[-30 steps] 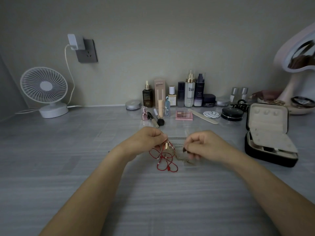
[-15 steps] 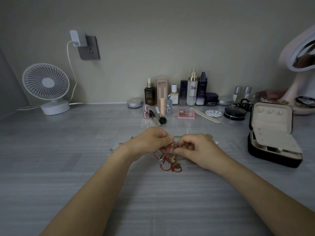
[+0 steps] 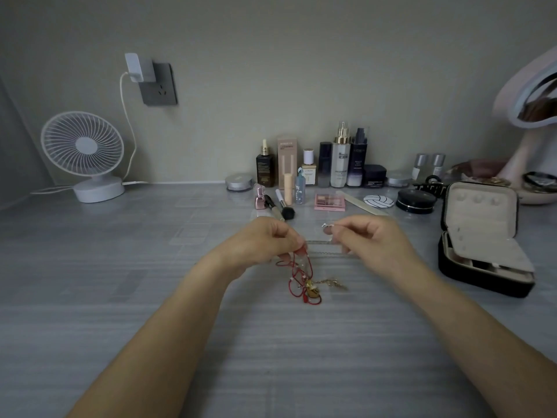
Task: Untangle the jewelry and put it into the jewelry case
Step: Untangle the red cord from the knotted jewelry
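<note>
I judge I am early on: my left hand (image 3: 262,242) pinches the top of the red cord tangle (image 3: 297,276), which hangs toward the table (image 3: 150,297) with a gold charm (image 3: 313,291) caught in it, while my right hand (image 3: 373,241) pinches a thin silver chain (image 3: 319,242) drawn taut between the two, so nothing looks freed yet. The jewelry case (image 3: 482,282) lies open well off to my right, with none of these pieces in it. Cosmetics bottles (image 3: 340,158) and a makeup brush (image 3: 283,208) stand behind my hands, a fan (image 3: 83,152) far left; only the knot itself hinders me.
</note>
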